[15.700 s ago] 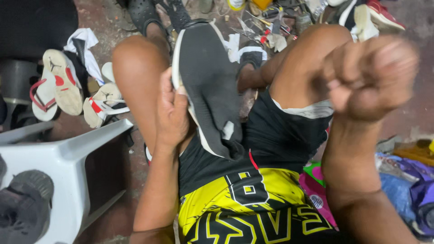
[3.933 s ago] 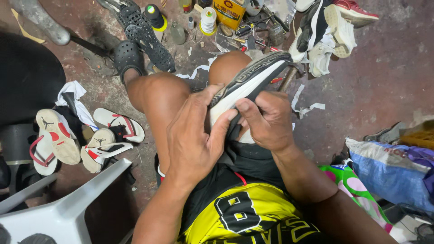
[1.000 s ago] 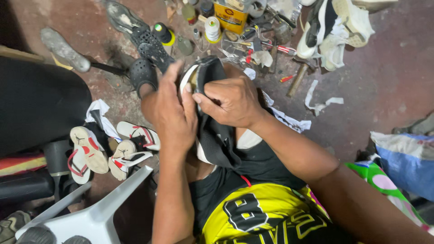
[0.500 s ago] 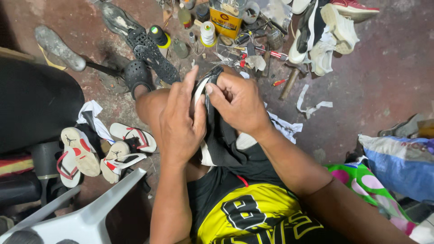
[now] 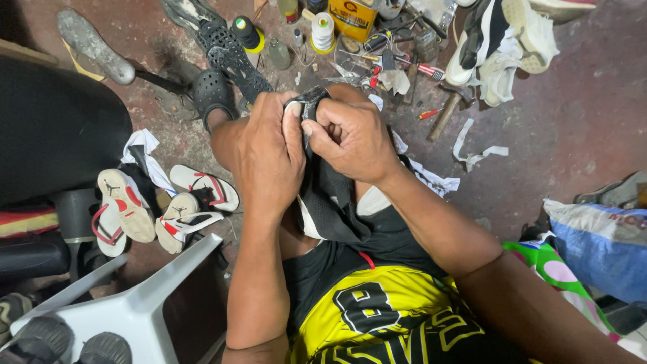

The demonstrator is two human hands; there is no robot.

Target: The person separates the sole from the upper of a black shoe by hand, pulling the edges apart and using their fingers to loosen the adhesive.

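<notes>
A: Shoe (image 5: 330, 202), black with a pale sole edge, is resting on the person's lap, toe end raised toward the knees and sitting between both hands.

B: Left hand (image 5: 269, 158)?

A: It is wrapping the shoe's left side, fingers curled and pressed together against the upper, covering most of it.

B: Right hand (image 5: 354, 138)?

A: It is closing into a loose fist on the top end, thumb and fingers pinching the black edge just beside the left hand. The two hands are touching there.

B: Surroundings?

A: White-and-red sandals (image 5: 162, 209) are lying on the floor to the left, near a white plastic chair (image 5: 135, 307). Thread spools (image 5: 323, 30) and a hammer (image 5: 445, 111) are lying well beyond the knees, apart from the shoe. White sneakers (image 5: 505, 40) are sitting at upper right.
</notes>
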